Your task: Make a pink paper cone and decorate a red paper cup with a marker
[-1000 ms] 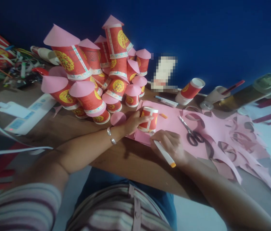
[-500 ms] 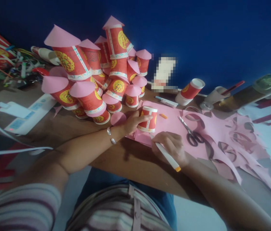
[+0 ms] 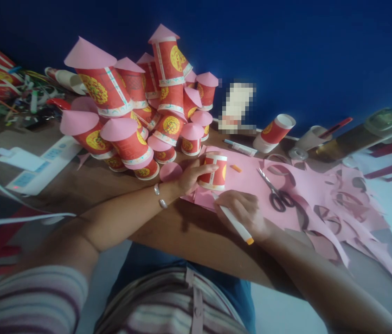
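A red paper cup [image 3: 219, 178] with white bands stands on the pink paper [image 3: 247, 178], and my left hand [image 3: 196, 176] is wrapped round its left side. My right hand [image 3: 240, 211] grips a white marker [image 3: 234, 223] with an orange end, its tip pointing at the cup's lower rim. Whether the tip touches the paper I cannot tell. Right of the cup lies the orange marker cap [image 3: 236, 168]. Black-handled scissors [image 3: 276, 194] rest open on the paper, and a pink paper disc [image 3: 170, 172] lies left of my left hand.
Several red paper cups with pink cone roofs [image 3: 126, 139] are piled at back left. A white power strip [image 3: 42, 169] with a cable lies nearer me. Pink paper scraps [image 3: 335, 213] spread rightward. Behind them stand another red cup [image 3: 275, 132] and a bottle [image 3: 366, 134].
My right hand and the marker have shifted slightly left along the cup's base. The left hand still holds the cup, which shows a little more of its white crossing bands.
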`<state>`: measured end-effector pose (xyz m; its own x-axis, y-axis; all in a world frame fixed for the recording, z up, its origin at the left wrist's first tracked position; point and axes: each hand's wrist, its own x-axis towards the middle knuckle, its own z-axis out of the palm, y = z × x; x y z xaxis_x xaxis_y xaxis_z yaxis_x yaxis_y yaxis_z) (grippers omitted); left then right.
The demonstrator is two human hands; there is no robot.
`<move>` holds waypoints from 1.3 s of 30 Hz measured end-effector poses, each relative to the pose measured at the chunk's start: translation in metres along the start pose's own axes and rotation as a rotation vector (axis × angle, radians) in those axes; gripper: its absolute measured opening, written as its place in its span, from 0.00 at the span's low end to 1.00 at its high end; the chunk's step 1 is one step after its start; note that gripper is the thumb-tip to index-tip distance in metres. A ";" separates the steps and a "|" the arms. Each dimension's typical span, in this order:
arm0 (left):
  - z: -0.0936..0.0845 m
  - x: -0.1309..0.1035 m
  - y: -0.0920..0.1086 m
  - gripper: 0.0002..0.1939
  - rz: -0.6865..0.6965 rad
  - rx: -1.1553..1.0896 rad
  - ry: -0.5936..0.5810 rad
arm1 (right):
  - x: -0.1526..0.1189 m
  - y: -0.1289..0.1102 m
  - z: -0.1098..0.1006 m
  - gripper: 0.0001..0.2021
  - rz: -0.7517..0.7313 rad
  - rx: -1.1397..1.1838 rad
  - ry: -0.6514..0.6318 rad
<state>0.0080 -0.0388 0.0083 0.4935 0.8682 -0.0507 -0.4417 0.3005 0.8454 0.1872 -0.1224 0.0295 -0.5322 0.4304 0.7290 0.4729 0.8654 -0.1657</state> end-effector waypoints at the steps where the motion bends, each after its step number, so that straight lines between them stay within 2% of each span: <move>1: 0.000 0.000 0.000 0.22 0.011 0.006 -0.023 | 0.000 0.000 0.000 0.08 -0.001 -0.001 -0.005; 5: -0.001 0.000 0.000 0.20 0.037 0.022 -0.155 | 0.000 0.001 0.000 0.06 -0.027 -0.012 -0.037; 7: -0.001 0.000 -0.001 0.19 0.030 0.038 -0.179 | 0.000 0.001 0.000 0.05 -0.041 -0.016 -0.045; 13: -0.004 0.000 -0.005 0.19 0.026 0.091 -0.148 | 0.003 0.001 0.000 0.07 -0.048 0.017 -0.050; 18: -0.006 0.002 -0.007 0.20 -0.002 0.061 -0.117 | 0.002 0.001 -0.002 0.08 -0.030 0.013 0.017; 23: -0.003 0.002 -0.004 0.20 0.003 0.022 -0.086 | 0.000 0.002 -0.002 0.09 0.009 0.005 0.024; 39: -0.004 0.000 -0.003 0.20 -0.026 0.060 -0.077 | 0.000 0.005 -0.002 0.09 0.035 -0.007 0.037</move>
<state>0.0063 -0.0377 0.0034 0.5610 0.8271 -0.0340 -0.3837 0.2962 0.8747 0.1912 -0.1187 0.0303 -0.4889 0.4508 0.7468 0.4957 0.8480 -0.1874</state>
